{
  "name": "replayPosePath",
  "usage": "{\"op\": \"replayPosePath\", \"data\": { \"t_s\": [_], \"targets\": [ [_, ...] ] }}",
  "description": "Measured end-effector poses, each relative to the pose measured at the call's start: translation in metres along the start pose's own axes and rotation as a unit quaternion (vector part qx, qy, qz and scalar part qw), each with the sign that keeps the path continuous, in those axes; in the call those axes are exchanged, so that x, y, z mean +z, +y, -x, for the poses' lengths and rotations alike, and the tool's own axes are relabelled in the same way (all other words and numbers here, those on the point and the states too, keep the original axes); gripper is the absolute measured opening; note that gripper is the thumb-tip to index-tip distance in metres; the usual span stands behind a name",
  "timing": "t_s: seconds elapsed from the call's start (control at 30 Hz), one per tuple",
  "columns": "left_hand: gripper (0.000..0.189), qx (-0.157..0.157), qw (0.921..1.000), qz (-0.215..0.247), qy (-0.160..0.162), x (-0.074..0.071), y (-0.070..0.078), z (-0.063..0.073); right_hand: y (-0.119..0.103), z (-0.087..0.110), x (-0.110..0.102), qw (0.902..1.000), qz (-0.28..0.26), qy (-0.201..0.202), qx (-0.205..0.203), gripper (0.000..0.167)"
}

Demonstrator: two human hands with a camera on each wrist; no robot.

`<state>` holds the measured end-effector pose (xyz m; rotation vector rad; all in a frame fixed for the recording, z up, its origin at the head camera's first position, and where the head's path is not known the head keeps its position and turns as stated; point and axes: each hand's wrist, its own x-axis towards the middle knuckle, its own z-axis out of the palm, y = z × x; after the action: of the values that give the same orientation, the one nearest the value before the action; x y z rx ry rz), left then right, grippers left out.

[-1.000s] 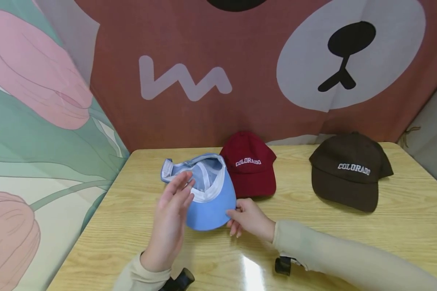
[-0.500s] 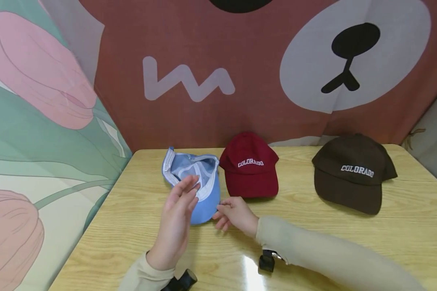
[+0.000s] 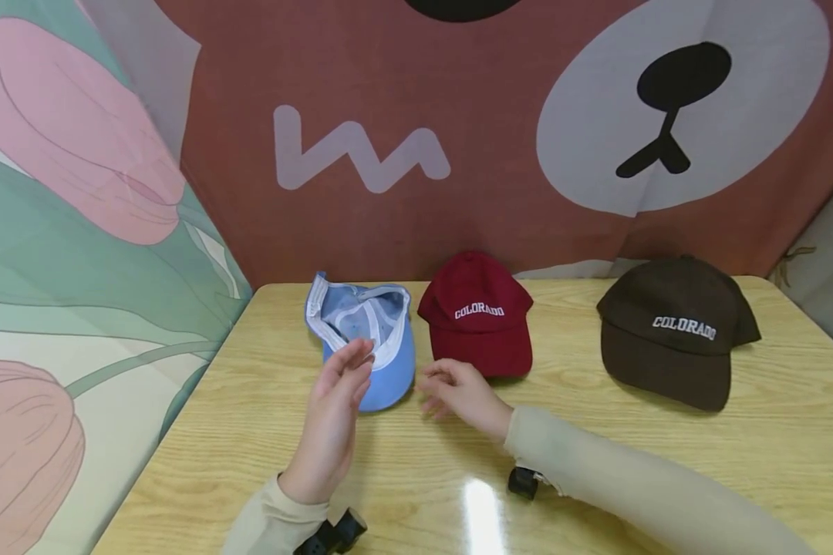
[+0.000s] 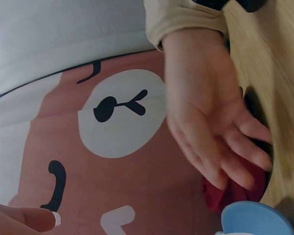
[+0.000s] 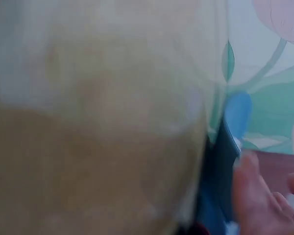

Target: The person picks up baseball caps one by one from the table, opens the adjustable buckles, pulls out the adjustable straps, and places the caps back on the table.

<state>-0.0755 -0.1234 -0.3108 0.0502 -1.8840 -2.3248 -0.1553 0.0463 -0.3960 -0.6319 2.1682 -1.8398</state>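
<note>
light-blue baseball cap (image 3: 391, 381) lying hollow side up on a wood-grain table (image 3: 416, 470), left hand (image 3: 332, 432) before it with fingers loosely extended and empty, right hand (image 3: 467, 395) just beside the brim, fingers loosely bent, holding nothing, dark red COLORADO cap (image 3: 481, 351) behind that hand, dark brown COLORADO cap (image 3: 666, 370) well apart

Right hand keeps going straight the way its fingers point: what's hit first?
Likely the blue cap's brim, just ahead of the right hand; height above the table is unclear, so it could pass over.
</note>
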Motion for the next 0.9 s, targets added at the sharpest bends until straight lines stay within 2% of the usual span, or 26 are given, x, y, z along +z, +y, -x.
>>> {"op": "replayPosePath", "data": {
  "t_s": [0.03, 0.07, 0.1, 0.17, 0.2, 0.23, 0.27, 0.33, 0.4, 0.63, 0.9],
  "targets": [
    [0.048, -0.002, 1.0000, -0.003, 0.000, -0.001, -0.001, 0.000, -0.003, 0.001, -0.005, 0.9980, 0.057, 0.015, -0.022, 0.024],
    [0.048, -0.005, 1.0000, -0.006, -0.001, -0.001, -0.002, -0.001, -0.005, 0.002, -0.011, 0.9912, 0.122, 0.029, -0.043, 0.021],
    [0.048, -0.008, 0.9999, -0.009, -0.002, -0.001, -0.002, -0.001, -0.008, 0.004, -0.017, 0.9791, 0.190, 0.044, -0.059, 0.019],
    [0.048, -0.011, 0.9998, -0.013, -0.004, -0.002, -0.004, -0.001, -0.012, 0.006, -0.029, 0.9429, 0.318, 0.065, -0.076, 0.020],
    [0.048, -0.012, 0.9998, -0.015, -0.005, -0.002, -0.005, -0.002, -0.013, 0.007, -0.034, 0.9228, 0.372, 0.069, -0.076, 0.023],
    [0.048, -0.013, 0.9998, -0.016, -0.006, -0.003, -0.005, -0.002, -0.013, 0.009, -0.040, 0.9066, 0.410, 0.066, -0.074, 0.026],
    [0.048, -0.014, 0.9997, -0.018, -0.006, -0.003, -0.006, -0.002, -0.014, 0.010, -0.045, 0.8935, 0.439, 0.059, -0.071, 0.029],
    [0.048, -0.016, 0.9996, -0.023, -0.005, -0.003, -0.007, -0.002, -0.012, 0.012, -0.054, 0.8774, 0.475, 0.046, -0.052, 0.036],
    [0.048, -0.018, 0.9995, -0.027, -0.002, -0.003, -0.009, -0.003, -0.010, 0.012, -0.062, 0.8699, 0.491, 0.031, -0.030, 0.042],
    [0.046, -0.020, 0.9993, -0.031, -0.002, -0.002, -0.012, -0.002, -0.004, 0.002, -0.073, 0.8545, 0.518, -0.002, 0.037, 0.063],
    [0.046, -0.023, 0.9990, -0.037, -0.004, -0.002, -0.014, -0.001, -0.007, -0.001, -0.084, 0.8592, 0.508, -0.016, 0.062, 0.057]
  ]
}}
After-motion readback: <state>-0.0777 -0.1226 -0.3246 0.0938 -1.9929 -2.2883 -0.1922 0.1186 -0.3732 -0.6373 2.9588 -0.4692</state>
